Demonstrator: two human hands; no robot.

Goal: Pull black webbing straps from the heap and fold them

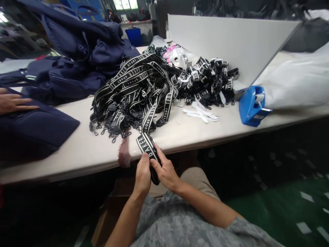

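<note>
Between my two hands is a black webbing strap (146,144) with pale stripes and lettering, folded over itself at the table's front edge. My left hand (143,174) grips its left side, thumb on top. My right hand (166,171) closes on the right side, its fingers partly hidden behind the strap. A dark loop hangs down between the hands. From the fold, the strap runs up toward a heap of similar loose straps (133,79) with black clips and buckles at their ends. Bundled straps (203,79) lie to the right of the heap.
White strips (200,114) lie near a blue tape dispenser (253,106) on the right. Behind stands a white board (226,44). Navy bags (69,75) are piled on the left, where another person's hand (15,102) rests on navy fabric. A reddish-brown cloth piece (124,152) hangs over the table edge.
</note>
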